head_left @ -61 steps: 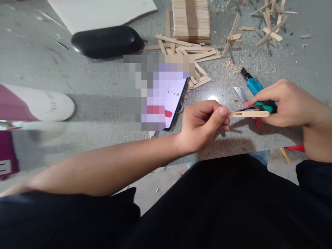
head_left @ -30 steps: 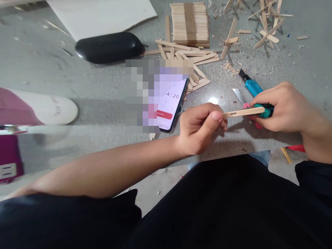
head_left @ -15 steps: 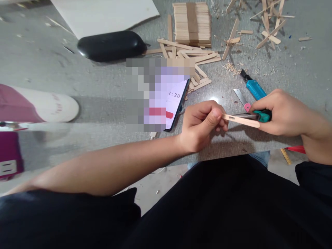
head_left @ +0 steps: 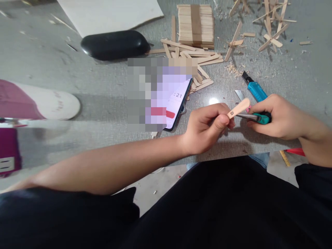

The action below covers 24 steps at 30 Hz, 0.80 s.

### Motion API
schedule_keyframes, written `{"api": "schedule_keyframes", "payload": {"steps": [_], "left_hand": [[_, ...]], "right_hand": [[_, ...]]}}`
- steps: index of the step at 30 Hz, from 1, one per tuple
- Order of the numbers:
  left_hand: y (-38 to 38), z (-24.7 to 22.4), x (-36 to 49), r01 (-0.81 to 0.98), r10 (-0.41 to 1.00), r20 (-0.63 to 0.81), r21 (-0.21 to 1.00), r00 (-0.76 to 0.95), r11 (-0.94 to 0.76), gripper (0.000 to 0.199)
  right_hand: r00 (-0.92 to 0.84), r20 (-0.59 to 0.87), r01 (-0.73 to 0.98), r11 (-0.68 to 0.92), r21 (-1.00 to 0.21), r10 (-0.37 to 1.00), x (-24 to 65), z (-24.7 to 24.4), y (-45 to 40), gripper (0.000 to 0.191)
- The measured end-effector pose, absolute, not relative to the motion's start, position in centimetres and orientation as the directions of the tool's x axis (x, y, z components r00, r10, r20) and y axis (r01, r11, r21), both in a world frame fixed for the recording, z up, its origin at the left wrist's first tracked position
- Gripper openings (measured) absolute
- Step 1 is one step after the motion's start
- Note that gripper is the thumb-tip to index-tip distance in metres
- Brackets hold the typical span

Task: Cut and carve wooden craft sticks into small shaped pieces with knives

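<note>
The left hand (head_left: pixel 207 129) pinches a popsicle stick (head_left: pixel 239 108) above the table edge (head_left: pixel 233 145) — the right hand (head_left: pixel 275 117) grips a teal-handled cutter (head_left: pixel 255 118). The blade, near the thumb, could slip and cut it.

Black short sleeves, bare forearms, black trousers; ringless left hand (head_left: pixel 207 129).

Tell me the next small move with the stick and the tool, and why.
Probably bring the stick back level against the tool. The left hand pinches one end and the stick tilts up, clear of the tool tip; the right hand holds the tool just below it.
</note>
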<state>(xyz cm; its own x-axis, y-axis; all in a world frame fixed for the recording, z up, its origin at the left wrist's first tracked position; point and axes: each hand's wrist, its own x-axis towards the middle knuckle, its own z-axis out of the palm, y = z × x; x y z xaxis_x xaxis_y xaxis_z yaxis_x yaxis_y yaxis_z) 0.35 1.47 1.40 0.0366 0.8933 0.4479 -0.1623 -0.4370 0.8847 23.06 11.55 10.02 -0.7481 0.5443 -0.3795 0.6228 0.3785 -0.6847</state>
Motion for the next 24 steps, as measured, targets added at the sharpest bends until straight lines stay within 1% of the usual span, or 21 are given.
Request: {"api": "schedule_keyframes", "payload": {"steps": [3,6,9,12,14,18,21,24], "left_hand": [[1.3,1.5,0.4,-0.012,0.874,0.485,0.874,-0.035,-0.485,0.046],[1.2,1.4,0.3,0.09,0.867,0.489,0.872,-0.095,-0.482,0.048],[1.0,1.3,0.3,0.15,0.866,0.483,0.873,-0.13,-0.464,0.052],[1.0,1.1,0.4,0.153,0.84,0.519,0.854,-0.16,-0.498,0.05],[1.0,1.2,0.5,0.13,0.837,0.511,0.859,-0.194,-0.495,0.048],[1.1,1.3,0.8,0.06,0.879,0.404,0.913,-0.252,-0.403,0.048],[1.1,1.2,0.8,0.034,0.905,0.351,0.935,-0.24,-0.354,0.048],[1.1,1.1,0.7,0.016,0.924,0.313,0.948,-0.22,-0.317,0.049]], "right_hand": [[-0.711,-0.365,0.672,0.426,-0.605,0.601,23.0,10.0,11.6,0.026],[-0.677,-0.286,0.71,0.498,-0.499,0.678,22.9,9.8,11.5,0.025],[-0.634,-0.192,0.748,0.531,-0.399,0.749,23.0,9.5,11.5,0.019],[-0.578,-0.076,0.779,0.522,-0.348,0.812,23.1,9.2,11.9,0.021],[-0.553,-0.02,0.791,0.517,-0.327,0.833,23.2,8.9,12.4,0.021],[-0.567,0.076,0.767,0.56,-0.312,0.82,23.2,7.6,13.1,0.01],[-0.594,0.118,0.74,0.598,-0.309,0.796,23.2,6.8,12.9,0.02],[-0.611,0.121,0.726,0.615,-0.307,0.782,23.2,6.6,12.2,0.019]]}}
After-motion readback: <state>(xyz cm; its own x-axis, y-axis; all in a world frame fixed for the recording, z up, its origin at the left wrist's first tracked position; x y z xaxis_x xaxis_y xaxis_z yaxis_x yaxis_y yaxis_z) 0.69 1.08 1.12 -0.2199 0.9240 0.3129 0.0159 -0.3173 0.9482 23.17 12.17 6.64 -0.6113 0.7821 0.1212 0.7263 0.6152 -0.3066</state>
